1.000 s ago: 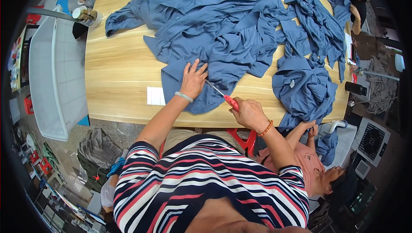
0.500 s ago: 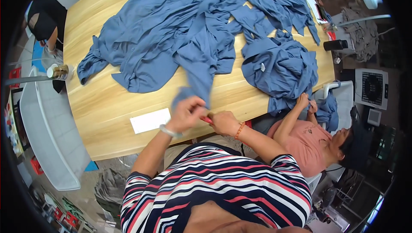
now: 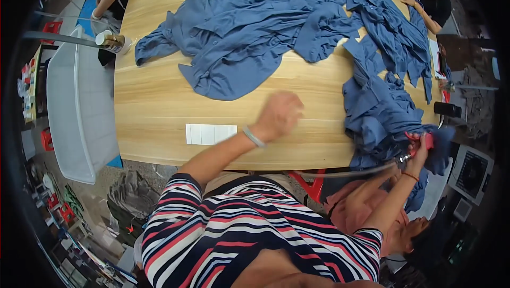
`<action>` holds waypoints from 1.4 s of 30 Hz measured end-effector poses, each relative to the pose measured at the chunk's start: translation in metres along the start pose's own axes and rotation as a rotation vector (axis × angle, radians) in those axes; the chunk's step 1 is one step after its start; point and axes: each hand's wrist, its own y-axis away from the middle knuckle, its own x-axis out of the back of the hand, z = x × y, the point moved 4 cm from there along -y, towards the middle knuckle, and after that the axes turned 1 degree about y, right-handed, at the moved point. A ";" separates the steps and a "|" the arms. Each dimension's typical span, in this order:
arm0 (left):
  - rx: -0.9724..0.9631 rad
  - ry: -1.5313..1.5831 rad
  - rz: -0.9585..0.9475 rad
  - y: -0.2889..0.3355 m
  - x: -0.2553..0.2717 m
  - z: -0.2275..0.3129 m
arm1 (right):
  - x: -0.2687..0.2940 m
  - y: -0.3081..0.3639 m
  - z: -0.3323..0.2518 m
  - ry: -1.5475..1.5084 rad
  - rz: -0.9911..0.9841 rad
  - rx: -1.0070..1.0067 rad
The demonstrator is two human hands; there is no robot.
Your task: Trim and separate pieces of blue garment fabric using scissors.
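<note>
My left hand [image 3: 279,115] is over the middle of the wooden table, its fingers smeared by motion. No thing shows in it. My right hand [image 3: 422,152] reaches out to the far right, closed around a red hand tool [image 3: 418,138] with a metal fitting. A pale hose runs from that fitting toward my waist. Dark blue cloth [image 3: 441,152], blurred, hangs beside this hand; whether the fingers pinch it too I cannot tell. Just left of it, a crumpled blue shirt pile [image 3: 380,113] lies at the table's right edge. A larger spread of blue shirts [image 3: 234,38] covers the table's far side.
White paper labels [image 3: 211,134] lie near the table's front edge [image 3: 239,163]. A co-worker in pink [image 3: 350,208] sits close under my right arm. Others stand at the far corners. A white trough [image 3: 69,113] stands left, a black cylinder [image 3: 447,109] right, a red stool [image 3: 313,184] below.
My right hand has swung from the middle to the far right with the red tool. My left hand has moved right and forward. The blue cloth near my hands has left the middle.
</note>
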 end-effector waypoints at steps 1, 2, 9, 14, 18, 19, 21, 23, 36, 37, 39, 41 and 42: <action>0.090 -0.205 0.098 0.008 0.010 -0.033 | -0.046 0.026 -0.015 -0.059 -0.126 0.001; 0.167 -0.390 0.189 0.013 0.021 -0.062 | -0.068 0.040 -0.011 0.066 -0.220 -0.051; 0.336 -0.652 -0.080 0.089 0.023 -0.151 | -0.227 0.134 0.057 0.609 -0.660 0.105; 0.276 -0.490 -0.085 0.157 -0.002 -0.086 | -0.295 0.162 0.052 0.905 -0.828 0.181; 0.361 -0.460 -0.103 0.190 0.032 -0.077 | -0.319 0.177 0.060 1.077 -0.902 0.281; 0.402 -0.445 -0.123 0.197 0.041 -0.081 | -0.323 0.181 0.061 1.098 -0.907 0.320; 0.528 -0.408 -0.164 0.196 0.056 -0.088 | -0.330 0.191 0.060 1.087 -0.940 0.346; 0.404 -0.550 0.179 0.163 0.090 -0.074 | -0.339 0.205 0.059 1.192 -1.013 0.465; 0.502 -0.765 0.022 0.162 0.050 -0.112 | -0.453 0.285 0.095 1.303 -1.362 0.834; 0.509 -0.767 -0.009 0.161 0.050 -0.113 | -0.469 0.294 0.099 1.287 -1.393 0.866; 0.476 -0.779 0.048 0.163 0.046 -0.120 | -0.492 0.305 0.105 1.276 -1.427 0.902; 0.408 -0.774 0.157 0.164 0.048 -0.123 | -0.506 0.312 0.109 1.314 -1.488 0.930; 0.409 -0.767 0.160 0.162 0.052 -0.119 | -0.504 0.311 0.106 1.323 -1.487 0.928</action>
